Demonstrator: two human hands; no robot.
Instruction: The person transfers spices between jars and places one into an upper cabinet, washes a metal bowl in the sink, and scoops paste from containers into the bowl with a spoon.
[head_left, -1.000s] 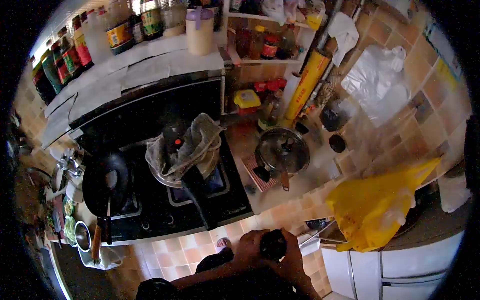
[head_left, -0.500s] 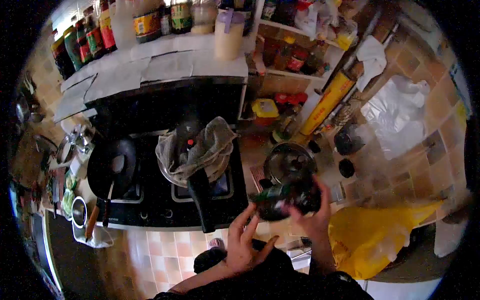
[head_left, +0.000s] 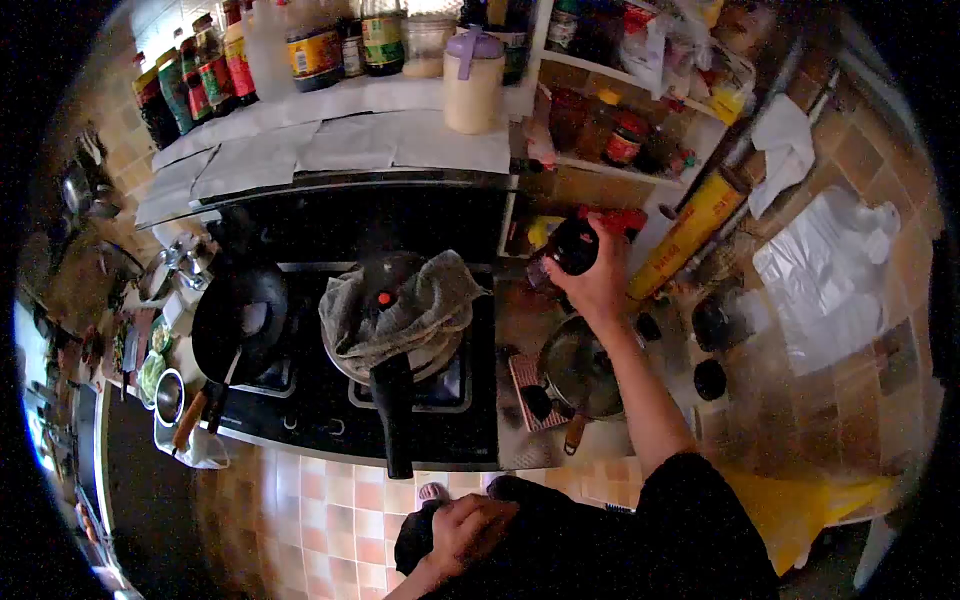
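Note:
My right hand (head_left: 600,285) reaches far over the counter and grips a dark bottle (head_left: 573,245) by its body, held near the back corner beside the shelf. My left hand (head_left: 470,530) hangs low near my body with its fingers curled and nothing visible in it. Below my right forearm sits a small pot with a glass lid (head_left: 580,375) on a red trivet. To the left, on the black stove (head_left: 330,400), stands a lidded pot draped with a grey cloth (head_left: 400,310).
A black wok (head_left: 240,320) sits on the left burner. Sauce bottles (head_left: 230,60) and a cream jar (head_left: 472,80) line the hood top. A yellow roll (head_left: 690,235) leans at the back wall, and a yellow bag (head_left: 800,500) lies on the right.
My right hand carried the dark bottle from in front of my body up and back toward the shelf corner. My left hand let go of it and dropped low.

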